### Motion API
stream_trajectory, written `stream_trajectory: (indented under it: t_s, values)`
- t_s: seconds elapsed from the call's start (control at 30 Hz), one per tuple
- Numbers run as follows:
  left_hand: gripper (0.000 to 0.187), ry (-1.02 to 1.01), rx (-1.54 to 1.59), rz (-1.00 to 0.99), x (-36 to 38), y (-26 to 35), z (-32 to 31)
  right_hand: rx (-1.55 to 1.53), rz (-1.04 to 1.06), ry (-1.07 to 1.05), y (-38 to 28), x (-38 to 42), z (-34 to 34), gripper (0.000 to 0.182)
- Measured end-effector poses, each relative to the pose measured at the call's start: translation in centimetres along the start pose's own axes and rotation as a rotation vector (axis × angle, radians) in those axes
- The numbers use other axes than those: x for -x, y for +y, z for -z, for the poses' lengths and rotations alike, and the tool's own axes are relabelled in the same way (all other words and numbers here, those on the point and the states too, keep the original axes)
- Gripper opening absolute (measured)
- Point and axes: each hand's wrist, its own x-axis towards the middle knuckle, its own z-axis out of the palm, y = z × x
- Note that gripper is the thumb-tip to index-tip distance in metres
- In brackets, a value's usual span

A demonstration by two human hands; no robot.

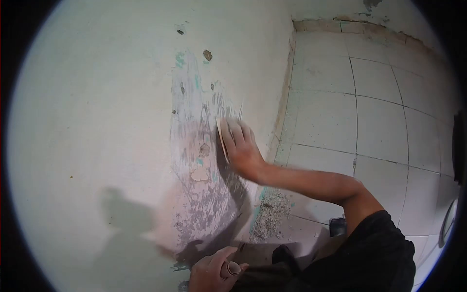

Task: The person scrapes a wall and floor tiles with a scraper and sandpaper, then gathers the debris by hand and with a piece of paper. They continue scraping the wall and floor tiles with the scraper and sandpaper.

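Note:
My right hand (241, 148) presses a thin pale sheet (223, 140) against the wall, its fingers laid together over it. Around it the wall has a scraped patch (187, 121) with streaks of grey, white and green, and a few small holes. Low in the view, close to the wall's lower part, my left hand (212, 270) is closed around a small rolled sheet (234, 268), whose open end faces up.
A heap of plaster crumbs (272, 216) lies on the tiled floor (326, 117) along the wall's foot. A dark object (337, 227) is beside my right arm. At the far right stands a partly seen round pale object (448, 223).

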Motion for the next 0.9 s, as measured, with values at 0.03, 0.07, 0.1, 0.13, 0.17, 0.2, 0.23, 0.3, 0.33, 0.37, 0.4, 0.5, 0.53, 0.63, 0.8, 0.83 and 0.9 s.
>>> stream_trajectory:
  t_s: [0.03,0.07,0.1,0.13,0.17,0.2,0.23,0.3,0.33,0.37,0.4,0.5,0.53,0.63,0.8,0.83,0.9]
  values:
    - [0.041,0.012,0.004,-0.003,0.2,0.2,0.3,0.002,0.054,-0.042,-0.3,1.0,0.8,0.065]
    - [0.041,0.012,0.0,0.001,0.5,0.1,0.3,-0.002,0.051,-0.041,-0.3,0.6,0.4,0.065]
    - [0.041,0.013,-0.021,-0.014,0.8,0.0,0.2,-0.017,-0.013,-0.034,0.0,-1.1,0.5,0.064]
    - [0.041,0.014,-0.037,-0.028,1.0,-0.1,0.1,-0.03,-0.074,-0.032,0.5,-3.1,0.7,0.064]
    - [0.041,0.012,-0.031,-0.024,0.9,-0.1,0.0,0.009,-0.073,-0.013,1.6,-5.5,1.0,0.062]
    - [0.041,0.0,-0.001,-0.016,0.7,-0.1,0.1,0.033,-0.1,-0.015,2.4,-7.8,1.7,0.063]
    - [0.041,-0.016,0.028,-0.007,0.6,-0.1,0.2,-0.009,-0.127,-0.005,3.1,-9.0,1.8,0.064]
    - [0.041,-0.035,0.038,0.033,0.3,-0.1,0.2,-0.012,-0.119,-0.016,2.9,-8.0,1.7,0.065]
    - [0.042,-0.04,0.045,0.065,0.2,-0.2,0.2,-0.013,-0.1,-0.015,2.8,-7.4,1.6,0.065]
    - [0.042,-0.039,0.043,0.064,0.1,-0.3,0.2,0.032,-0.094,-0.071,1.7,-5.0,1.3,0.065]
    - [0.042,-0.017,0.036,0.023,0.1,-0.4,0.2,-0.051,-0.058,-0.046,0.4,-2.5,1.0,0.065]
    - [0.043,-0.01,0.032,-0.021,0.2,-0.5,0.5,0.002,0.052,-0.133,-0.1,-0.8,1.3,0.063]
    - [0.043,-0.031,0.046,-0.027,0.2,-0.5,0.4,0.065,0.079,-0.18,0.1,-2.2,1.6,0.063]
    - [0.044,-0.018,0.04,-0.088,0.2,-0.9,-0.1,0.108,-0.082,-0.131,3.4,-9.7,1.7,0.062]
    - [0.045,-0.084,0.023,0.053,-0.2,-0.7,0.3,0.02,-0.031,-0.058,2.2,-6.4,1.3,0.057]
    - [0.045,-0.132,0.025,0.122,-0.3,-0.5,0.6,0.056,0.092,-0.047,-0.1,-3.4,1.8,0.056]
    - [0.045,-0.107,-0.002,0.103,0.1,-0.7,0.4,0.09,0.211,-0.022,-1.5,-2.2,1.8,0.054]
